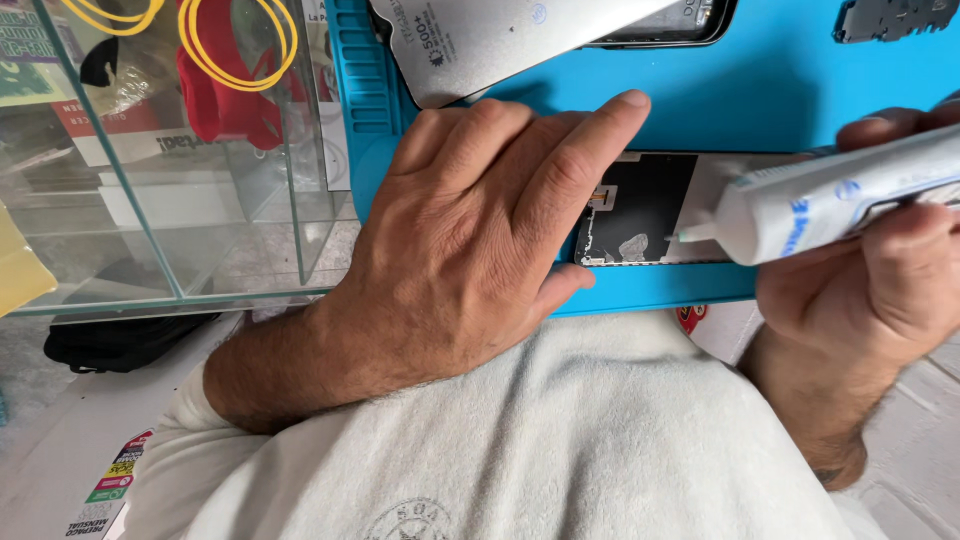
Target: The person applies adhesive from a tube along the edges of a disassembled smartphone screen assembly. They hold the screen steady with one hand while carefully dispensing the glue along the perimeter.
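So the phone (640,210) is lying open-side up on the blue mat (780,80), dark insides showing, mostly tucked under the left hand's fingers. Left hand (480,230) lies flat on it, fingers together and stretched out, not clamped on anything, just pressing down. Right hand (880,270) has its fingers wrapped tight around a white glue tube (830,205), nozzle tip right at the phone's lower edge, just past the left thumb. Beyond the left fingertips there's a silver back cover (490,40). A glass case (170,150) stands off past the left knuckles.
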